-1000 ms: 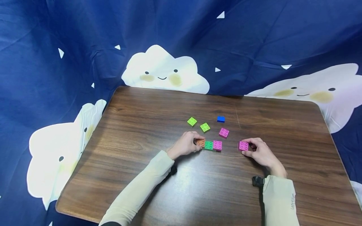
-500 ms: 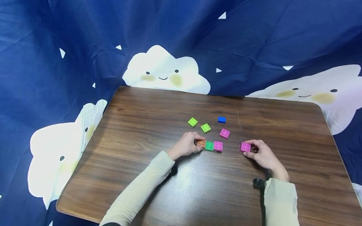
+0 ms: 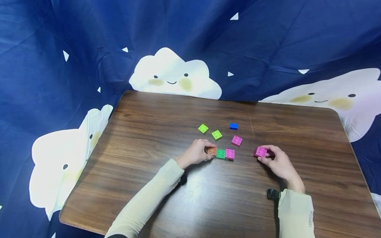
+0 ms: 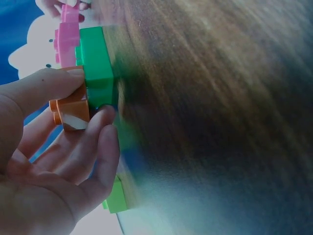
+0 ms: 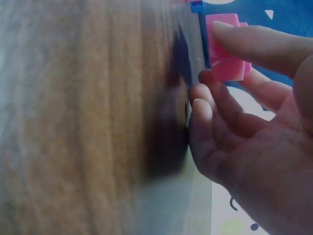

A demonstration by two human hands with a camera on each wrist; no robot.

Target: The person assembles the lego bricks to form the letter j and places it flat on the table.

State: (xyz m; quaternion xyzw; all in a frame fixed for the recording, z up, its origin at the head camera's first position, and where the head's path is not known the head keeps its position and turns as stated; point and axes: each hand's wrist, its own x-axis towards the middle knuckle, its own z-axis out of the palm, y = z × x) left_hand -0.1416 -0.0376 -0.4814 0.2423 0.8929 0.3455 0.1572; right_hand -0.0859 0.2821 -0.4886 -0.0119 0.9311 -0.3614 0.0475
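My left hand (image 3: 194, 152) pinches an orange toy brick (image 3: 212, 151) between thumb and fingers. In a row to its right come a green brick (image 3: 220, 153) and a pink brick (image 3: 230, 154). The left wrist view has the orange brick (image 4: 73, 110) against the green brick (image 4: 97, 63); how they join is not clear. Apart from that row, my right hand (image 3: 278, 162) grips another pink brick (image 3: 260, 152), studs up and slightly turned. In the right wrist view this pink brick (image 5: 226, 49) sits between thumb and fingers, seemingly just off the table.
Behind the row lie two lime green bricks, one farther left (image 3: 203, 128) and one nearer (image 3: 217, 135). A loose pink brick (image 3: 236, 140) and a blue brick (image 3: 233, 126) lie to their right. The brown wooden table (image 3: 148, 132) ends at a blue curtain (image 3: 253, 39).
My right hand has shifted a little to the right with its pink brick, which is now turned slightly. The left hand keeps its hold on the orange brick.
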